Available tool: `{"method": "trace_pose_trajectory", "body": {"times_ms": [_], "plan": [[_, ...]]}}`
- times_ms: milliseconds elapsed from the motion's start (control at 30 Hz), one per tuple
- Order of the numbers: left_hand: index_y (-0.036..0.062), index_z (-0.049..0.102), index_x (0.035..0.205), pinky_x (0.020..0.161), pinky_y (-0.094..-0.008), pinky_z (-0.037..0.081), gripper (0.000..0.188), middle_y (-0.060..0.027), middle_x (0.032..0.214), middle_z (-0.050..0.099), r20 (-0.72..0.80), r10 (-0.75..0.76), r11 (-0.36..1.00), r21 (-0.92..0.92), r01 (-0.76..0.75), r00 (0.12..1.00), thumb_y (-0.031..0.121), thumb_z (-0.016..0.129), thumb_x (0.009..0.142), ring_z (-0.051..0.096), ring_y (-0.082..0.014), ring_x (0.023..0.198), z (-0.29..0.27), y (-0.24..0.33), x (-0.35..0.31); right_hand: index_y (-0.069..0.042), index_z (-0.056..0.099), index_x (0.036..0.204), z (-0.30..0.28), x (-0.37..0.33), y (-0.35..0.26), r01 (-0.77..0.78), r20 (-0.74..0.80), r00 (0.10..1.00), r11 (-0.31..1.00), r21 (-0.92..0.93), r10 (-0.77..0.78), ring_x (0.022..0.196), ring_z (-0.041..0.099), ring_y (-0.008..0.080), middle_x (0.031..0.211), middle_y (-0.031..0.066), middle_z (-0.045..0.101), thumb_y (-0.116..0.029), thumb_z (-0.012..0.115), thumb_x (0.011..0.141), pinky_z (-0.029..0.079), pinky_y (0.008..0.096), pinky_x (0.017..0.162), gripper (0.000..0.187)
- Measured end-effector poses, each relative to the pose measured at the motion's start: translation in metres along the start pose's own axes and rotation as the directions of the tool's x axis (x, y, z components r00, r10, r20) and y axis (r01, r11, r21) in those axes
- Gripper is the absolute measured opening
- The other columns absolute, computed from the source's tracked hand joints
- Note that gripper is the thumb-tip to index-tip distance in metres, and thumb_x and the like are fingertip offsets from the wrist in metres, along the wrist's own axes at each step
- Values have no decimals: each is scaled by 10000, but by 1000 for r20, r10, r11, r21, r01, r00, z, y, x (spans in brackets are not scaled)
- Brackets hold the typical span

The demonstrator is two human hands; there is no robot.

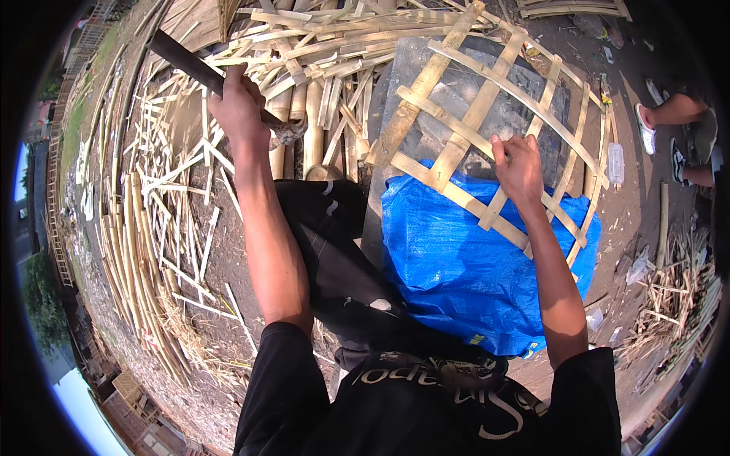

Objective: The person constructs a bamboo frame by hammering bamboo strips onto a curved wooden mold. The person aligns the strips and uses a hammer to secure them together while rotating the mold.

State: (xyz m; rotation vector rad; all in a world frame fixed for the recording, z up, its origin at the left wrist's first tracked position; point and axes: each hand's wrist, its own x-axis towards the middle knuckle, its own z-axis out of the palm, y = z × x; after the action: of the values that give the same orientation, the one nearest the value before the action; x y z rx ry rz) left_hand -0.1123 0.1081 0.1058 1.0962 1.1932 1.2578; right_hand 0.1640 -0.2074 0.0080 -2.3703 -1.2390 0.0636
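My left hand (242,106) is raised at the upper left, wrapped round a long dark bar-like tool (186,62). A rough greyish lump shows by the tool's lower end; I cannot make out its kind for certain. On the right lies a lattice of crossed flat bamboo strips (464,137), partly over a dark flat slab (525,83) and partly over a blue tarp (456,251). Over the lattice, my right hand (520,169) is closed with its fingers bent beside a crossing of strips. Whatever it pinches is hidden or too small to name.
Cut bamboo strips (327,49) lie heaped beyond my hands. Bamboo poles (137,273) form a pile at the left. My bent leg in black trousers (342,251) is beside the tarp. Another person's legs (673,110) show at the far right, above scattered bamboo scraps (673,304).
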Motion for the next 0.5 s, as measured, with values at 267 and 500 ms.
{"method": "trace_pose_trajectory", "body": {"times_ms": [267, 500], "plan": [[96, 520, 613, 505, -312, 314, 418, 27, 558, 467, 179, 53, 799, 583, -149, 983, 357, 707, 881, 400, -98, 503, 28, -10, -8, 26, 701, 700, -9, -2, 8, 173, -69, 984, 978, 112, -166, 659, 519, 339, 642, 150, 590, -204, 709, 932, 455, 425, 713, 326], [96, 602, 722, 449, -277, 278, 340, 57, 535, 440, 364, -158, 854, 517, -58, 918, 370, 721, 885, 363, -72, 440, 53, -26, -21, 37, 694, 702, -8, -2, 12, 199, -105, 977, 971, 135, -186, 650, 536, 350, 657, 173, 614, -215, 684, 950, 463, 433, 725, 354]]}}
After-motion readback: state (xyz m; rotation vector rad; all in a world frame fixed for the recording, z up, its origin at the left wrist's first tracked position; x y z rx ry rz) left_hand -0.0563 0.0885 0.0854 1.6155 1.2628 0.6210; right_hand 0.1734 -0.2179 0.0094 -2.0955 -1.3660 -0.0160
